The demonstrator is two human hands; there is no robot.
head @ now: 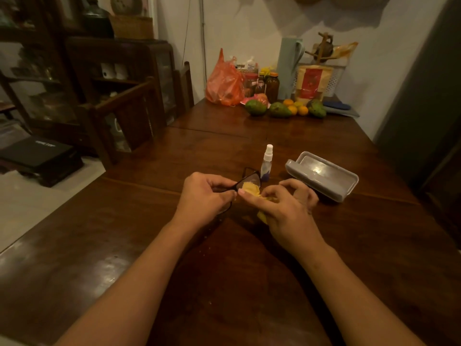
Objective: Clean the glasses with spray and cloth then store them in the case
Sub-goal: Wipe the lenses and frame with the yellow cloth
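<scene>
Black-framed glasses are held above the middle of the dark wooden table. My left hand grips the frame at its left side. My right hand pinches a yellow cloth against one lens, thumb in front and fingers behind. A small spray bottle with a white nozzle stands upright just behind the glasses. To the right lies the grey glasses case, open, with its inside facing up.
At the table's far end sit an orange plastic bag, jars, avocados, oranges, a tall pale jug and a white basket. A wooden chair stands at the left side, dark cabinets beyond it.
</scene>
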